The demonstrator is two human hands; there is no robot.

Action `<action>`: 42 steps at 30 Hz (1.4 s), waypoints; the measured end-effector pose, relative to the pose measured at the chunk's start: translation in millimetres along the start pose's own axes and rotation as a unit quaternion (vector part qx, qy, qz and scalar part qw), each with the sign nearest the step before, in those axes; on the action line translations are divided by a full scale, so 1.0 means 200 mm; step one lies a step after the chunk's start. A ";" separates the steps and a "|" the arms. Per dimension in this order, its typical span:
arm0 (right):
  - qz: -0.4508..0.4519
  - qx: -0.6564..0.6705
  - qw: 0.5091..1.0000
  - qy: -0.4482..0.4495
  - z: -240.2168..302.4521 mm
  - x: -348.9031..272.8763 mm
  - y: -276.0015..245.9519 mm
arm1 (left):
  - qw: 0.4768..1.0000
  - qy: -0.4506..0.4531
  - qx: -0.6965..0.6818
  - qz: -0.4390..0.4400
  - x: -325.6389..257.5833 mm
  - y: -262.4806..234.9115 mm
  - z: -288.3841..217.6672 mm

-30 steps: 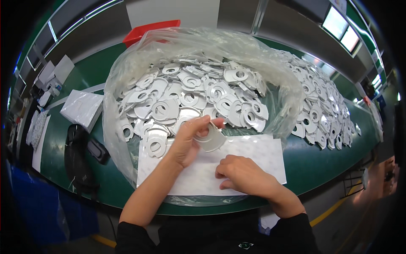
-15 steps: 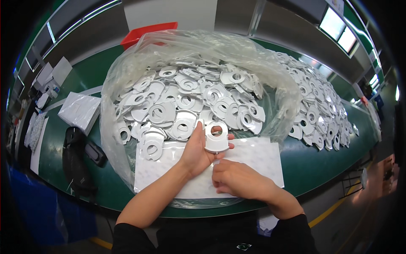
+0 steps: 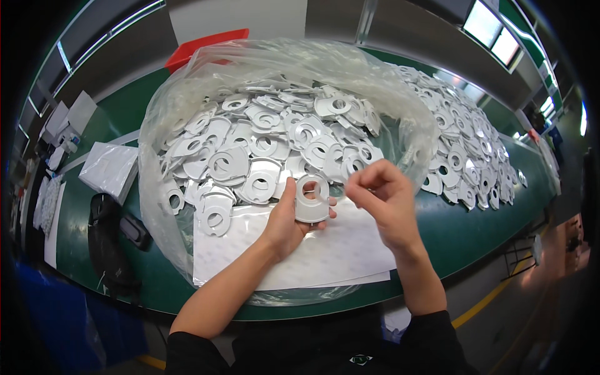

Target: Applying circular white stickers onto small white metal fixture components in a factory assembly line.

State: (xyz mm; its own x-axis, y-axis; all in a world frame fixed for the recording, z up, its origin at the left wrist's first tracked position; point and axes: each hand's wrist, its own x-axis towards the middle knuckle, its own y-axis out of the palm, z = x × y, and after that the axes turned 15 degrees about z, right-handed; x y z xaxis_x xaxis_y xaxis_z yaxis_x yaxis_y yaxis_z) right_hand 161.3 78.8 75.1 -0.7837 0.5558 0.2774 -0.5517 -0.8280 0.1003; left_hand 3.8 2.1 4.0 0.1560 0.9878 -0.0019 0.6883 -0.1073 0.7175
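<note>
My left hand point(image 3: 289, 224) holds a white plastic plate with a round hole point(image 3: 312, 214), thumb along its left edge and fingers behind it. My right hand point(image 3: 390, 203) is raised just right of the plate, thumb and forefinger pinched together. Between those fingertips and the plate's hole shows a thin, see-through curved piece point(image 3: 322, 189), like clear film; it is faint and its outline is hard to make out. Beyond my left hand, many similar plates lie heaped in a large clear plastic bag point(image 3: 164, 119) spread open on the green table.
White sheets point(image 3: 250, 265) lie under my hands. A second heap of plates point(image 3: 465, 150) covers the table's right side. At the back stands a red bin point(image 3: 206, 47). A wrapped white stack point(image 3: 107, 169), a black pouch point(image 3: 107, 240) and a dark device point(image 3: 134, 231) lie at left.
My right hand has risen from below the plate to its right side, fingers now pinched. A see-through piece has appeared by the hole. The left hand keeps its hold; the view has shifted slightly.
</note>
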 end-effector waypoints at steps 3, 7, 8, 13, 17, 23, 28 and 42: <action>-0.021 -0.029 0.997 0.062 -0.12 0.03 0.00 | 1.000 -0.021 0.000 0.009 0.01 0.01 0.00; -0.008 -0.011 0.997 0.079 -0.22 0.05 0.00 | 1.000 -0.010 -0.009 0.026 0.01 -0.01 0.01; -0.008 -0.015 0.997 0.075 -0.23 0.05 0.00 | 1.000 -0.006 -0.011 0.024 0.01 -0.02 0.01; -0.010 -0.022 0.997 0.078 -0.25 0.05 -0.01 | 1.000 -0.010 -0.019 0.013 0.01 -0.01 0.01; -0.006 -0.023 0.996 0.085 -0.25 0.05 -0.01 | 0.999 -0.008 -0.024 0.020 0.01 -0.02 0.01; -0.010 -0.015 0.996 0.089 -0.26 0.05 -0.01 | 1.000 -0.014 -0.022 0.009 0.01 0.00 0.01; -0.009 -0.020 0.996 0.087 -0.26 0.05 -0.01 | 0.999 -0.013 -0.031 0.012 0.01 -0.01 0.01; -0.009 -0.027 0.996 0.087 -0.26 0.05 0.00 | 0.999 -0.011 -0.033 0.010 0.01 -0.02 0.01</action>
State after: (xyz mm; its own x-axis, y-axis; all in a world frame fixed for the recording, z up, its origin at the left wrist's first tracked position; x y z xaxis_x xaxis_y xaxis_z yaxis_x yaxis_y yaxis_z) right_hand 138.2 89.2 27.4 -0.8085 0.5789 0.1062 -0.5770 -0.8152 0.0509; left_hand 3.4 4.2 0.0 0.1849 0.9828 -0.0017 0.6367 -0.1185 0.7620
